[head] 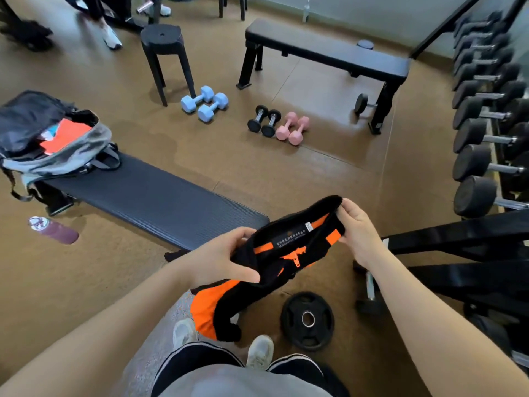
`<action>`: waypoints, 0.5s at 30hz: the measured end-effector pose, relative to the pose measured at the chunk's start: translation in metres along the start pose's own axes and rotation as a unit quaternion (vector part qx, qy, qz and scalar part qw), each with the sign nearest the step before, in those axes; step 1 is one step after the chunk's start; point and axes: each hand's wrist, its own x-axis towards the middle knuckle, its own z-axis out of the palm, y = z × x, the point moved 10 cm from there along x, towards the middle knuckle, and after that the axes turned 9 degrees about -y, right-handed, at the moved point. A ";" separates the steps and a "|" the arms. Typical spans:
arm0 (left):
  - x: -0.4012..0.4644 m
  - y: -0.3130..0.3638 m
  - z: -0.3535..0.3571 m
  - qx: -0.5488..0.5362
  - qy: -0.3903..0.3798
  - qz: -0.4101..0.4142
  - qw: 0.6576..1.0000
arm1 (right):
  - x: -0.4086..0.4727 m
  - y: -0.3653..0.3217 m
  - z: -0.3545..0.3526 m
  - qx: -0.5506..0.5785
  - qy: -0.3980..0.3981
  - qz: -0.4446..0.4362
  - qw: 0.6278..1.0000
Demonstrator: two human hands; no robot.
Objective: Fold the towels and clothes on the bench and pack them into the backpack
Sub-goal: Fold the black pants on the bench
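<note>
Both hands held the black-and-orange garment in the air, off the end of the desk.

My left hand pinched one side of the garment at its collar, thumb over the fabric; my right hand gripped the opposite side, fingers curled round the black edge. The rest of the garment hung down toward my shoes. The backpack lay at the far left end of the desk, its main compartment unzipped, with a folded orange item inside and a light blue piece just beside it. The desk surface between the backpack and its near edge was bare padding. On the floor, a bottle lay left of the desk and a weight plate lay below my right forearm. A dumbbell rack bounded the right side.
</note>
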 end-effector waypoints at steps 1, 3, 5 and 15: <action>0.006 -0.010 0.006 -0.023 -0.020 -0.014 0.999 | -0.001 0.012 -0.008 -0.004 0.002 0.025 1.000; 0.020 -0.021 0.014 -0.040 -0.025 -0.024 0.999 | -0.006 0.029 -0.022 -0.002 -0.007 0.059 0.998; 0.037 -0.026 0.008 -0.041 0.013 -0.025 0.999 | -0.009 0.038 -0.035 -0.056 -0.019 0.068 0.996; 0.055 -0.046 -0.111 0.084 0.360 -0.038 0.928 | 0.136 -0.036 -0.004 -0.375 0.046 -0.060 0.924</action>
